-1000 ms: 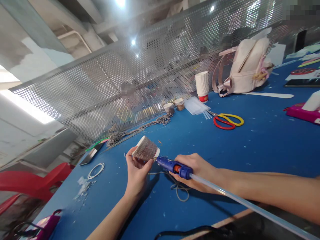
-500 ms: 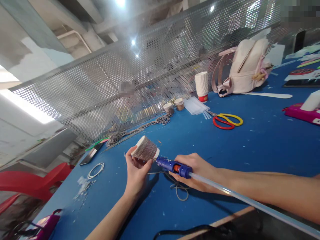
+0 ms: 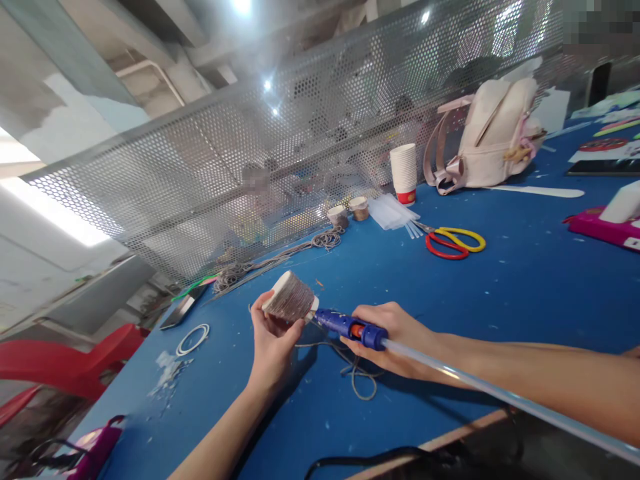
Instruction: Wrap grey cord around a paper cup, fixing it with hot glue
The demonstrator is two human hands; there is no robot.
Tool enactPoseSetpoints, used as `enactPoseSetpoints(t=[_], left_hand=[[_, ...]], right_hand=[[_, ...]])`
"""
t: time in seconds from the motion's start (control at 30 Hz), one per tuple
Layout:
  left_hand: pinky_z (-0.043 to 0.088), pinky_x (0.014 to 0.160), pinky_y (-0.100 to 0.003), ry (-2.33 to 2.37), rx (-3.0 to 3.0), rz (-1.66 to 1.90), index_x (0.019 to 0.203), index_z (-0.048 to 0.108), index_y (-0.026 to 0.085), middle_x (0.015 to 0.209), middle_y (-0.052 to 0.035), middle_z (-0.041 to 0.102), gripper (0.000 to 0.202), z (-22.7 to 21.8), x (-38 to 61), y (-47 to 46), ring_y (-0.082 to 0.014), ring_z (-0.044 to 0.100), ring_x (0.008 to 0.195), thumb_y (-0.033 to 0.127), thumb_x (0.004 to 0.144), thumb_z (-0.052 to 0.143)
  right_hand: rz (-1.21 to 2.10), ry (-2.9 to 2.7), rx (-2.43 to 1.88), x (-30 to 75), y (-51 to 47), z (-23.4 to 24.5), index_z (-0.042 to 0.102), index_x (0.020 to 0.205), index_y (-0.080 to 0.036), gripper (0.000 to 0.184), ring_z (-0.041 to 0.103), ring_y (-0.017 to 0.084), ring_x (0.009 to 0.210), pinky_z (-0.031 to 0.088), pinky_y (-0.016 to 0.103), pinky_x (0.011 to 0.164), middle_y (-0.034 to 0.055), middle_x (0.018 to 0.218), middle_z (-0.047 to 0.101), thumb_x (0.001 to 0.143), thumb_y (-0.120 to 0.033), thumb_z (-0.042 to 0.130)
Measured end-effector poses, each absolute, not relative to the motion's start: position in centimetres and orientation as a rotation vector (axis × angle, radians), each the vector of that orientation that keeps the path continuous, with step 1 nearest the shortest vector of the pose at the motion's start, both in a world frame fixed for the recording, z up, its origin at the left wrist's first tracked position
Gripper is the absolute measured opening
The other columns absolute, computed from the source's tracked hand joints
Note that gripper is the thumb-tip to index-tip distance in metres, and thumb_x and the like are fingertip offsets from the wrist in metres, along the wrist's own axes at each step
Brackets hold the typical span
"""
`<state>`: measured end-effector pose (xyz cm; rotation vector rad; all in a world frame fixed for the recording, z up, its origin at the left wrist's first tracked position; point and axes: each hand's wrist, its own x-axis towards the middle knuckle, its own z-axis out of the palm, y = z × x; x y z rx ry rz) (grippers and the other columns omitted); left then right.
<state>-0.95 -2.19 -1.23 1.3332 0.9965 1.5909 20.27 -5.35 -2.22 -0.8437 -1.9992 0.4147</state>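
Observation:
A paper cup [image 3: 290,298] wrapped in grey-brown cord lies tilted in my left hand [image 3: 273,343], whose fingers and thumb close around it above the table. Its white rim and base show bare at either end. My right hand [image 3: 400,340] grips a blue glue gun [image 3: 350,327], with a long clear glue stick [image 3: 465,379] trailing from its back end. The gun's nozzle is at the cup's right end, close to my left thumb; whether it touches cannot be made out. Loose grey cord [image 3: 364,383] lies curled on the table under the gun.
Scissors [image 3: 453,243] with red and yellow handles, clear bags [image 3: 393,212], stacked paper cups [image 3: 403,173] and a pale backpack [image 3: 495,137] stand or lie beyond. Grey cord [image 3: 327,238] runs along the perforated screen [image 3: 200,180]. A white ring [image 3: 193,340] is at left.
The glue gun and my right hand have shifted very slightly to the right. My left hand still holds the wrapped cup in nearly the same place.

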Motion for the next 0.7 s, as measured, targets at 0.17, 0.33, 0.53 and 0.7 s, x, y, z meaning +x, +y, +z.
enactPoseSetpoints(t=[0.17,0.33,0.53,0.7], left_hand=[[0.053,0.085,-0.030,0.993,1.346,1.571,0.108,0.048,0.029,0.098,0.0024,0.062,0.063,-1.06,-0.98,-2.24,-0.0146,0.064,0.091,0.023,0.057,0.084],[0.053,0.086,-0.032,0.989,1.343,1.565,0.109,0.050,0.030,0.099,0.0019,0.063,0.062,-1.04,-1.12,-2.23,-0.0155,0.064,0.092,0.024,0.057,0.084],[0.052,0.087,-0.029,0.972,1.292,1.517,0.109,0.052,0.033,0.104,0.0030,0.064,0.062,-1.08,-1.30,-2.25,-0.0150,0.064,0.094,0.024,0.057,0.084],[0.052,0.088,-0.031,0.970,1.274,1.517,0.110,0.053,0.032,0.104,0.0019,0.064,0.064,-1.07,-1.37,-2.22,-0.0158,0.065,0.095,0.023,0.056,0.085]], right_hand=[[0.425,-1.976,-0.832,20.48,-5.26,-2.00,0.050,0.071,-0.019,0.019,0.043,0.009,0.044,0.030,0.021,0.045,-0.0020,0.056,0.054,0.086,-0.029,0.056],[0.440,-1.976,-0.812,20.35,-5.36,-2.02,0.049,0.070,-0.019,0.020,0.041,0.009,0.045,0.030,0.021,0.046,-0.0015,0.058,0.054,0.085,-0.029,0.056],[0.555,-1.920,-0.866,20.50,-5.24,-1.74,0.046,0.066,-0.020,0.024,0.035,0.008,0.045,0.029,0.021,0.046,-0.0049,0.053,0.045,0.085,-0.030,0.056],[0.582,-1.938,-0.837,20.43,-5.44,-1.46,0.046,0.066,-0.020,0.022,0.033,0.008,0.045,0.028,0.020,0.045,-0.0053,0.053,0.045,0.084,-0.029,0.056]])
